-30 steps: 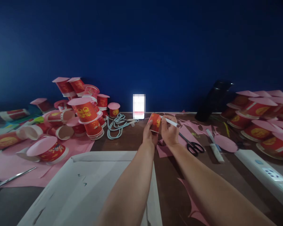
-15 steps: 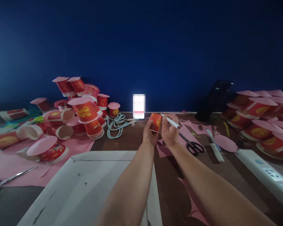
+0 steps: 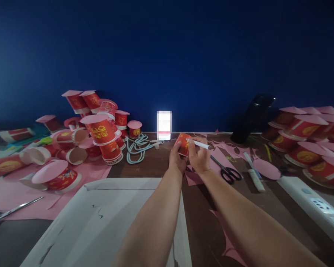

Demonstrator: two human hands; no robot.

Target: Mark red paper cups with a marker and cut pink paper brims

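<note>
My left hand [image 3: 177, 157] is wrapped round a red paper cup [image 3: 185, 142] with gold print, held tilted above the table. In my right hand [image 3: 198, 157] a white marker [image 3: 199, 144] is gripped like a pen, its tip at the cup's printed side. Whether the tip touches the cup I cannot tell. Just right of my right hand lie black-handled scissors [image 3: 230, 175] on pink paper scraps [image 3: 221, 157].
Red cups with pink paper discs [image 3: 98, 129] are piled at left; more cups [image 3: 308, 126] stand at right. A lit phone [image 3: 164, 126], coiled cable [image 3: 136, 148], dark bottle [image 3: 247, 118], glue stick [image 3: 256, 180], power strip [image 3: 308, 207], white tray [image 3: 100, 222] and second scissors [image 3: 16, 209] surround my arms.
The marker's tip has shifted slightly left and down, onto the front of the cup's printed side. My right hand moved with it; my left hand and the cup stay nearly in place.
</note>
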